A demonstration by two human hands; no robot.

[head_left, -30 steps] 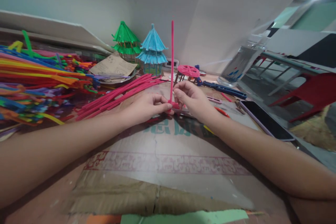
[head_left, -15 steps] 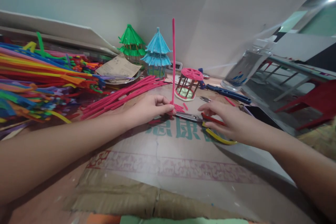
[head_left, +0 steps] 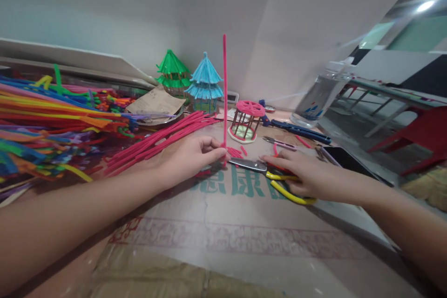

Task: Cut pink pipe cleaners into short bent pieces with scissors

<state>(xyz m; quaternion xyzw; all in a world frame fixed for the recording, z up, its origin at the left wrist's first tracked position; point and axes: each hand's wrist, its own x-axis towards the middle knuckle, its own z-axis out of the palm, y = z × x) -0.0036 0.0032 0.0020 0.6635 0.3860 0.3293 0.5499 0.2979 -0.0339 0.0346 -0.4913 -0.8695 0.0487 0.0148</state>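
My left hand (head_left: 206, 153) pinches a pink pipe cleaner (head_left: 225, 88) near its lower end, and the stem stands upright above the fingers. My right hand (head_left: 293, 167) is closed round the handles of a pair of scissors (head_left: 249, 164) with red and yellow grips. Their blades point left, with the tips beside the pinched end of the pipe cleaner; whether they touch it I cannot tell. Short cut pink pieces (head_left: 234, 152) lie just behind the blades. Farther back stands a small round frame (head_left: 250, 109) with a pink wheel-like top and brown posts on a pale base.
A bundle of pink pipe cleaners (head_left: 157, 142) lies behind my left hand, with a multicoloured heap (head_left: 63, 111) farther left. Green (head_left: 172, 67) and blue (head_left: 205, 77) model pavilions stand at the back. To the right are dark-blue pliers-like tool (head_left: 300, 130), a phone (head_left: 349, 163) and a water container (head_left: 312, 98).
The camera view has tilted up, so the table things sit lower in the picture. Both hands keep their holds, and the scissors remain at the pipe cleaner's lower end.
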